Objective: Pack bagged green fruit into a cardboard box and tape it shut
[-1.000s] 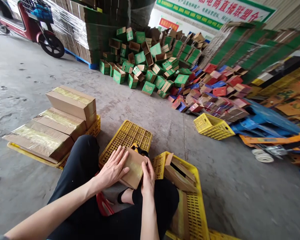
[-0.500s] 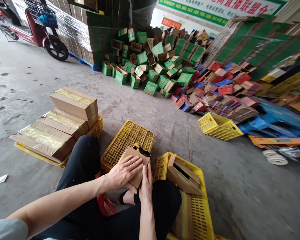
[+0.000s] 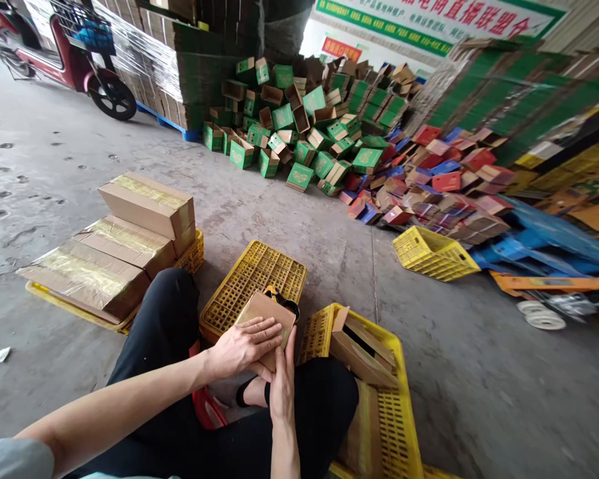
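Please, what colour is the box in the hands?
The box is brown, best seen in the head view.

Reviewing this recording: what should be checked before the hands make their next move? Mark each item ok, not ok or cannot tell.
1. Left hand on the held carton: ok, laid across its upper face.
2. Right hand supporting it: ok, at the carton's right edge.
3. Held carton's underside sealed: cannot tell, it faces away.
4. Yellow-and-black tool in full view: not ok, the held carton hides part of it.
5. Flapped carton in the right crate closed: not ok, a dark gap shows.
6. Cartons at the left crate taped on top: ok, yellowish tape shows.
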`<state>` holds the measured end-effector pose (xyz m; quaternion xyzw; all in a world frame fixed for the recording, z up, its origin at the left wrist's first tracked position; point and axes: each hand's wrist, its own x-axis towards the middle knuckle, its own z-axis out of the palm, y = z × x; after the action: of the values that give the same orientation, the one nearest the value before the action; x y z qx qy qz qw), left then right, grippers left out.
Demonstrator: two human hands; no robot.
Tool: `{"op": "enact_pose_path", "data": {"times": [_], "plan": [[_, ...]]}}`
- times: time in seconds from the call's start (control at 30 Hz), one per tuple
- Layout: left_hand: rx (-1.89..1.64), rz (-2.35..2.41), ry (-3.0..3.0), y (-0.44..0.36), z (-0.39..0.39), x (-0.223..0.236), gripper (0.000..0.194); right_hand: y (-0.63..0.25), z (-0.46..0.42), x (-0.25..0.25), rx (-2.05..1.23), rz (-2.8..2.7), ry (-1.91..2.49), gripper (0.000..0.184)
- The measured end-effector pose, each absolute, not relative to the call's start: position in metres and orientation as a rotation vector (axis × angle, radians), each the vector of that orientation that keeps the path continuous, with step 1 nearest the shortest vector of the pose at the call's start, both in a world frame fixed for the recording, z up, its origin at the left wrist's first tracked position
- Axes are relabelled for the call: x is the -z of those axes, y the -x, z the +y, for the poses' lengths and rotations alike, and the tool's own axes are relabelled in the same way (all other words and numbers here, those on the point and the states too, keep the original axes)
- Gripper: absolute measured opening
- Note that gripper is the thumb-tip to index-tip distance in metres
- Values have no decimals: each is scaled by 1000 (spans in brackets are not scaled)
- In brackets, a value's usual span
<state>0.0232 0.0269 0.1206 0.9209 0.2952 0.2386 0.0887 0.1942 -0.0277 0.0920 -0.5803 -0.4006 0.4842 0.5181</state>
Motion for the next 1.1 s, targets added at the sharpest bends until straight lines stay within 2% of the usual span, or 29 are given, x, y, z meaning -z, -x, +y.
{"op": "enact_pose_path", "data": {"times": [0.13, 0.33, 0.47, 0.57, 0.8, 1.1], "plan": [[-728, 881, -2785, -22, 27, -122, 88, -189, -35, -94, -1090, -1044, 1468, 73], [-728, 872, -2767, -22, 29, -123, 91, -202, -35, -92, -869, -1210, 1536, 62], [-738, 855, -2766, -24, 31, -121, 89, -203, -26, -89, -735, -1293, 1589, 62], [-778, 787, -2766, -23, 31, -118, 81, -193, -24, -88, -712, -1279, 1624, 65], [-950, 676, -2743, 7, 21, -114, 44, -173, -21, -99, -646, -1223, 1631, 62], [-957, 918, -2664, 50, 3, -122, 48, -173, -16, -100, -582, -1276, 1621, 62]]}}
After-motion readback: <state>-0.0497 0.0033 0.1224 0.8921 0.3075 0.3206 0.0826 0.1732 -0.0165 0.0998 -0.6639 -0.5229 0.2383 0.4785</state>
